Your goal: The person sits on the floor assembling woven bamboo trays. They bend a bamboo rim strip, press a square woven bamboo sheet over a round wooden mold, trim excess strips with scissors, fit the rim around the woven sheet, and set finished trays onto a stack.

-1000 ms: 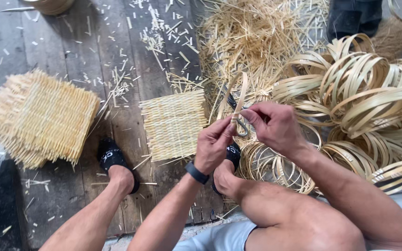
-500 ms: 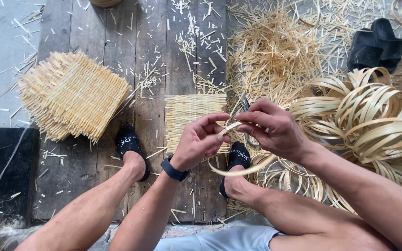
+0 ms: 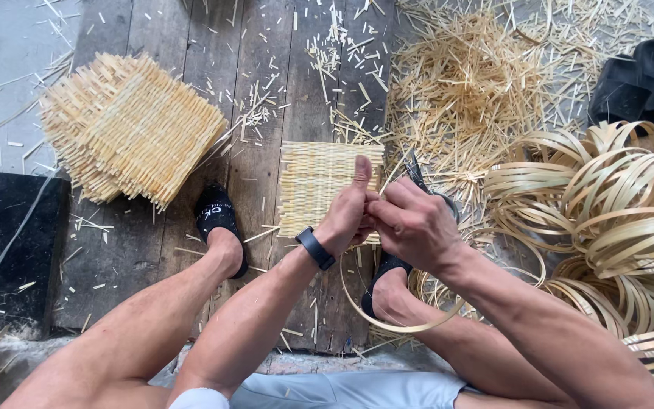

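Observation:
My left hand [image 3: 351, 206], with a black wristband, is closed with the thumb pointing up and pinches one end of a thin bamboo strip [image 3: 387, 327]. The strip curves down in a loop over my right foot. My right hand [image 3: 416, 221] presses against the left one. It grips dark metal scissors [image 3: 418, 174], whose blades stick out above the knuckles. Just beyond both hands a small square woven bamboo mat [image 3: 313, 178] lies on the wooden planks.
A stack of woven mats [image 3: 132, 129] lies at the left. Coils of bamboo strip [image 3: 622, 208] fill the right, with a heap of offcuts [image 3: 463, 91] behind and black sandals [image 3: 637, 83] at top right. A black slab [image 3: 9, 242] sits at the left edge.
My hands have drawn close together in front of the woven mat and the left thumb has risen. The strip now hangs in a loop below them. The view has tilted slightly.

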Available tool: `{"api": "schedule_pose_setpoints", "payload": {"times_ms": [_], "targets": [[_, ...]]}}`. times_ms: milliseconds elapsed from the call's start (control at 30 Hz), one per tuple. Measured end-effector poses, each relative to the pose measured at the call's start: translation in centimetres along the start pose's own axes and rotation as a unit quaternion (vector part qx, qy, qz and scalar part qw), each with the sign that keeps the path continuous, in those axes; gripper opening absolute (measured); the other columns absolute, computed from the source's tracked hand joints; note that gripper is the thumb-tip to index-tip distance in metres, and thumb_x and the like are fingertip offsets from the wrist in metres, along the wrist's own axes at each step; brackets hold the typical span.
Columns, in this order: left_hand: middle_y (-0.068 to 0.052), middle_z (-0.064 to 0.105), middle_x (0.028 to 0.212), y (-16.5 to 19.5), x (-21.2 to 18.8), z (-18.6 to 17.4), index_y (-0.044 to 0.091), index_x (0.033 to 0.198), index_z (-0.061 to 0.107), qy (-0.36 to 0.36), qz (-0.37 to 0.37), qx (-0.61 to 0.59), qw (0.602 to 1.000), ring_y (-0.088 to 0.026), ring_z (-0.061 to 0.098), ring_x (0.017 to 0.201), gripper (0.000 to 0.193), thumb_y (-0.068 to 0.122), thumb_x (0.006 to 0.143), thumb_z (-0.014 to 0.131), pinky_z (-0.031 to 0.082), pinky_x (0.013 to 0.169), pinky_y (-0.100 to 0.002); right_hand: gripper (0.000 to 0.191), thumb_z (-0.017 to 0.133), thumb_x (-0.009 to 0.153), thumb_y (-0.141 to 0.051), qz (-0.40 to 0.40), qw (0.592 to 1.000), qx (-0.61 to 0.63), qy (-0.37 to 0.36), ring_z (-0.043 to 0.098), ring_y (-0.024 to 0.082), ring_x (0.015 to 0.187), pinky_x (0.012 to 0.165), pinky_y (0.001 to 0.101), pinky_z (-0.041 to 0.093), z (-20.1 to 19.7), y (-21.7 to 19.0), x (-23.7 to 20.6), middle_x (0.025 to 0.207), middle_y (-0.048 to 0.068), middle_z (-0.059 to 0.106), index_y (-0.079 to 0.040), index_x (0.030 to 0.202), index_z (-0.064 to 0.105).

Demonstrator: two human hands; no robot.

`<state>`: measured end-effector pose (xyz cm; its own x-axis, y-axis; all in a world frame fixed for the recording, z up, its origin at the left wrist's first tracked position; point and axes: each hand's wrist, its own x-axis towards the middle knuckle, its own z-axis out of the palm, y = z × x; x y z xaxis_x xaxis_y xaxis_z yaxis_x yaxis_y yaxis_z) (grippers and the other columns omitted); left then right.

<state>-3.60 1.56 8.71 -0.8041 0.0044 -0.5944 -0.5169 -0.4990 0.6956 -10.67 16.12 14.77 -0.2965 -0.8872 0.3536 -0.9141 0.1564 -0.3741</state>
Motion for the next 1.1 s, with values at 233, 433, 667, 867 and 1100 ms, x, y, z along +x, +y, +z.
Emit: {"api": "schedule_pose_setpoints", "payload": {"times_ms": [233,433,667,867,1100], "targets": [[0.003,0.052,0.056,-1.6,2.0,-2.5,0.012,0.070,0.061,-0.031,0.046,-0.118,0.991,-0.007,0.038,0.040,0.066,0.075,0.087,0.052,0.027,0.036,-0.026,0.027,0.082,0.082,-0.023,0.081,0.993,0.088,0.002,0.063,0.018,0.075,0.059,0.0325,0.054,0.1,2.2,2.1,0.082,0.006,0.065,-0.005,0.101,0.077],[0.000,0.061,0.072,-0.3,1.7,-7.1,0.008,0.094,0.066,0.003,0.233,-0.358,0.904,-0.009,0.056,0.060,0.037,0.045,0.100,0.068,0.046,0.056,-0.025,0.033,0.059,0.099,-0.033,0.416,0.654,0.623,0.105,0.069,0.018,0.070,0.064,0.0361,0.063,-0.4,7.3,0.3,0.080,0.007,0.071,-0.004,0.103,0.074],[0.008,0.043,0.052,2.1,1.2,-9.6,0.006,0.079,0.065,-0.027,0.092,-0.176,0.980,-0.003,0.036,0.041,0.033,0.029,0.102,0.062,0.029,0.036,-0.021,0.036,0.064,0.104,-0.030,0.382,0.563,0.727,0.093,0.044,0.009,0.050,0.043,0.0239,0.035,4.7,8.9,-3.0,0.057,-0.001,0.051,0.003,0.090,0.073],[0.008,0.038,0.049,2.0,1.6,-9.3,0.013,0.069,0.053,-0.015,0.119,-0.261,0.958,-0.004,0.030,0.039,0.033,0.022,0.098,0.066,0.023,0.034,-0.022,0.034,0.064,0.104,-0.027,0.365,0.562,0.741,0.044,0.037,0.008,0.044,0.040,0.0231,0.031,5.5,8.7,-2.3,0.053,-0.003,0.044,0.001,0.087,0.072],[0.006,0.044,0.051,1.7,1.7,-9.7,0.009,0.072,0.062,0.060,0.052,-0.121,0.990,-0.004,0.033,0.040,0.029,0.024,0.097,0.065,0.025,0.037,-0.023,0.037,0.070,0.102,-0.030,0.426,0.539,0.723,0.075,0.039,0.008,0.047,0.042,0.0235,0.030,7.4,8.9,-3.0,0.055,-0.003,0.044,-0.003,0.076,0.068]]}}
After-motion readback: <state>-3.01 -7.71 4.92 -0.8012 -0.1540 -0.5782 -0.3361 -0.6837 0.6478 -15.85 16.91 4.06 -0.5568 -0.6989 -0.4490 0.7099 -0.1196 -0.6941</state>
